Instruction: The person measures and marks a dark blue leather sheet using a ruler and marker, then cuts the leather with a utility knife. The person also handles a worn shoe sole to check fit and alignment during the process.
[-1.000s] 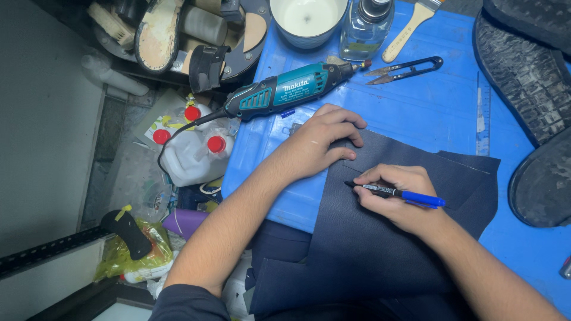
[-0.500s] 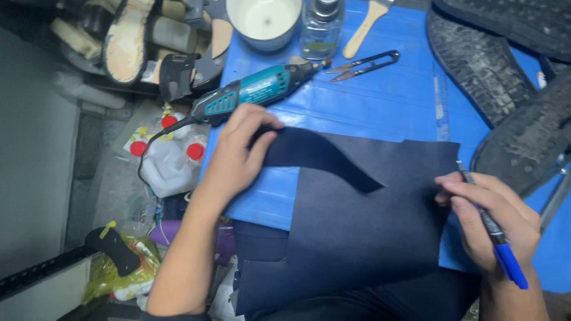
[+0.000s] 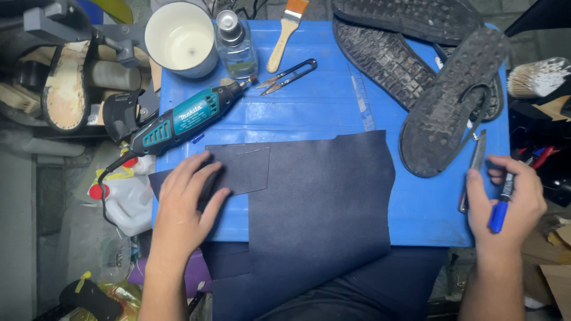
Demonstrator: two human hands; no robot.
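My left hand [image 3: 184, 205] lies flat, fingers apart, on a small dark navy piece of material [image 3: 241, 169] at the left of the blue table [image 3: 309, 110]. This piece overlaps a large navy sheet [image 3: 324, 208] that hangs over the table's front edge. My right hand [image 3: 508, 202] is at the table's right edge, away from the sheet, and grips a blue pen [image 3: 501, 208]. Its fingertips are beside a slim metal knife [image 3: 474, 163] that lies at that edge.
A teal rotary tool [image 3: 190, 119] lies just behind my left hand. Farther back are a white cup [image 3: 181, 38], a glass bottle [image 3: 236, 44], a brush [image 3: 284, 32], thread snips [image 3: 289, 74] and a metal ruler [image 3: 360, 101]. Black shoe soles [image 3: 452, 107] fill the back right.
My right hand has carried the pen off the sheet to the table's right edge, beside the knife. The small navy piece, lifted half a second ago, now lies flat under my left hand.
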